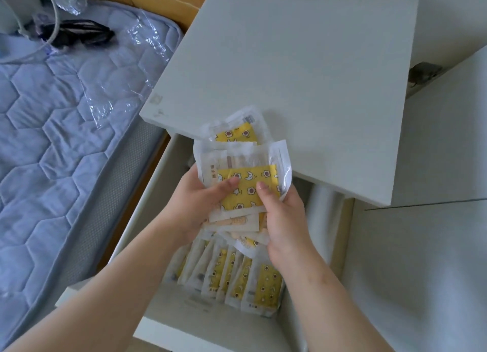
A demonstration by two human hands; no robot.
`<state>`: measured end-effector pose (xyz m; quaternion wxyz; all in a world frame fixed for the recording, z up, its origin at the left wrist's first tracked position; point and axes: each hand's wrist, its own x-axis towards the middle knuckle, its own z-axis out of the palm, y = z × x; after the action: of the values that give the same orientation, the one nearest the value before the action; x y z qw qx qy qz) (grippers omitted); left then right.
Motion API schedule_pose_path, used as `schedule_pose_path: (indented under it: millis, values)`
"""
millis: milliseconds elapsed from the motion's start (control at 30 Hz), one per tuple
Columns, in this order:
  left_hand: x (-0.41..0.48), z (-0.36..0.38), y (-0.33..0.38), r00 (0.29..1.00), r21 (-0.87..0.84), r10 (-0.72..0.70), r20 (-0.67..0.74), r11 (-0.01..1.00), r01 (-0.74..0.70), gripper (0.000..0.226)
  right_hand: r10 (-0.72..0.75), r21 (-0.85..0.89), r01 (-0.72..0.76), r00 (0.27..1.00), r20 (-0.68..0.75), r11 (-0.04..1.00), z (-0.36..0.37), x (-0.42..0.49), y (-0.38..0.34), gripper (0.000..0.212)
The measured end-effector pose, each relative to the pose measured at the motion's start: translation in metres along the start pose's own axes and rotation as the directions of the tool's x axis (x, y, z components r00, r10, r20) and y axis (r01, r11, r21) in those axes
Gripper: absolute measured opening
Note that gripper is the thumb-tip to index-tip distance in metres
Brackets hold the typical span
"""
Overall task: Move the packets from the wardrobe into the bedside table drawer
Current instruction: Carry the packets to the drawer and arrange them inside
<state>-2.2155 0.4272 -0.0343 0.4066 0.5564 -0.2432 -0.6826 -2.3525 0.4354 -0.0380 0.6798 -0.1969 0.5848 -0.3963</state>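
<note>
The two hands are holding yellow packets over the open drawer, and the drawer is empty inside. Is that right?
Not quite. The left hand and right hand do hold the yellow packets over the open drawer, but the drawer is not empty: the head view shows a row of packets already standing in it.

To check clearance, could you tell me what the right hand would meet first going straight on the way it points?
Beyond the packets the right hand grips, probably the front edge of the bedside table top; depth is unclear, so it might pass above.
</note>
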Motion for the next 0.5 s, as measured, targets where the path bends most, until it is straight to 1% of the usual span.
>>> schedule_pose_path:
  millis: [67,167,267,333,367,433,500]
  values:
    - [-0.001,-0.014,-0.013,1.000,0.014,-0.021,0.010,1.000,0.020,0.041,0.013,-0.028,-0.013,1.000,-0.014,1.000,0.000,0.004,0.022,0.023]
    - [0.003,-0.037,-0.029,1.000,0.044,-0.028,0.002,0.999,0.028,0.052,0.050,-0.067,-0.050,0.999,-0.010,0.996,0.006,0.013,0.053,0.036]
    - [0.015,-0.057,-0.036,1.000,0.075,0.004,0.015,0.997,-0.005,0.053,0.060,-0.089,-0.053,0.995,0.075,0.995,0.007,0.032,0.066,0.029]
    - [0.025,-0.064,-0.043,0.999,0.113,0.028,0.027,0.993,-0.030,0.054,0.036,-0.145,-0.016,0.991,0.131,0.989,0.001,0.048,0.072,0.023]
    - [0.030,-0.066,-0.047,0.999,0.129,0.035,0.025,0.991,-0.038,0.054,0.030,-0.172,-0.003,0.988,0.153,0.985,-0.001,0.057,0.073,0.025]
    - [0.039,-0.068,-0.056,0.999,0.150,0.047,0.012,0.988,-0.048,0.048,0.044,-0.184,-0.011,0.984,0.172,0.983,-0.009,0.073,0.073,0.043]
    - [0.047,-0.068,-0.062,0.998,0.162,0.066,-0.009,0.985,-0.064,0.036,0.057,-0.089,-0.043,0.985,0.164,0.995,-0.016,0.083,0.072,0.040]
